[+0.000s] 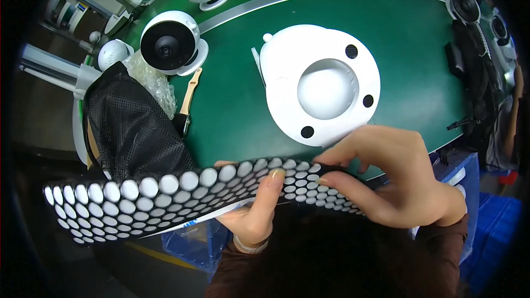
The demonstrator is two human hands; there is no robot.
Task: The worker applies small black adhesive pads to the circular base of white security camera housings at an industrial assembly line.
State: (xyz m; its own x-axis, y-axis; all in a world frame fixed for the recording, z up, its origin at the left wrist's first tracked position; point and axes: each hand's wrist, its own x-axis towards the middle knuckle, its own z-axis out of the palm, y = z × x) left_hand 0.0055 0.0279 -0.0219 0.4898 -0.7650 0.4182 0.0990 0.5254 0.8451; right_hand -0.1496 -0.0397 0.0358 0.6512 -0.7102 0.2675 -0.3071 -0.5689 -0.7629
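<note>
My left hand grips a long, bent sheet of round pads, its thumb pressed on the face and its fingers behind. The sheet shows rows of white discs on black. At the sheet's upper right edge, my right hand pinches with thumb and forefinger; whether a single pad is between them cannot be made out. Just beyond my hands, a white rounded device lies on the green table. Three black round pads sit around its round recess.
White camera-like devices with stands are at the back left. A black mesh bag, bubble wrap and a wooden-handled brush lie at the left. Dark straps and more devices line the right edge. Blue bins stand lower right.
</note>
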